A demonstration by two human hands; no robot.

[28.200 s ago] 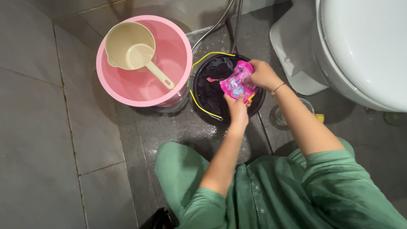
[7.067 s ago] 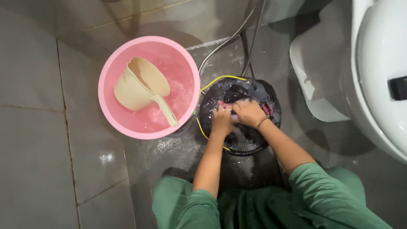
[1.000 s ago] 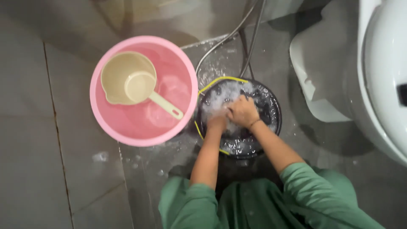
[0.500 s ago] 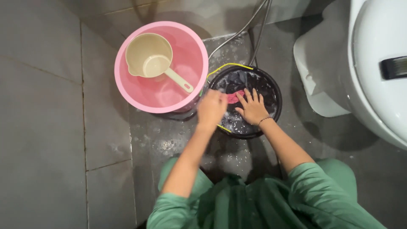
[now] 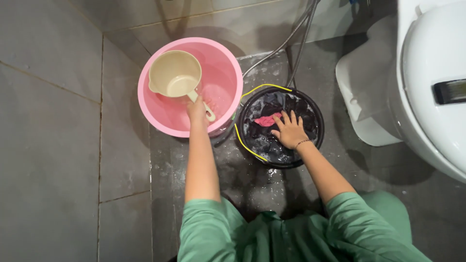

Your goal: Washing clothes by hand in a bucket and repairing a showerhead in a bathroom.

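Observation:
A pink bucket (image 5: 141,94) of water stands on the wet tiled floor, with a beige dipper (image 5: 174,75) floating in it. My left hand (image 5: 196,109) reaches over the bucket's near rim and is closed around the dipper's handle. To the right stands a black bucket (image 5: 319,127) with a yellow wire handle (image 5: 244,141). It holds dark wet clothes (image 5: 266,144) and a pink cloth (image 5: 266,120) in soapy water. My right hand (image 5: 290,131) lies flat on the dark clothes with its fingers spread, just right of the pink cloth.
A white toilet (image 5: 432,73) fills the right side, close to the black bucket. Two metal hoses (image 5: 293,41) run from the back wall down behind the buckets. Grey floor tiles (image 5: 53,160) spread to the left, and suds lie between the buckets and my knees.
My left hand left the black bucket, moved left and took hold of the dipper's handle in the pink bucket. My right hand stays spread on the clothes.

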